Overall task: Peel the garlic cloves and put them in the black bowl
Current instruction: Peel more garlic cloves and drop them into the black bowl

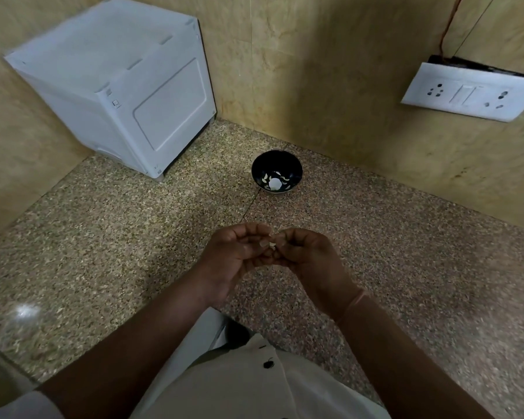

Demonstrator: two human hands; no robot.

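Fingers (264, 244) of left hand (235, 257) and right hand (307, 254) pinch garlic clove (272, 245), axis unclear, black bowl (299, 172) beyond

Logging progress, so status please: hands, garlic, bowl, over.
Left hand and right hand both pinch one garlic clove. Black bowl beyond them, white pieces inside. Nothing between hands and bowl.

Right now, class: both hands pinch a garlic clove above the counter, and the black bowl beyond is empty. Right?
No: the head view shows white pieces in the black bowl. The left hand and right hand do pinch the garlic clove above the counter.
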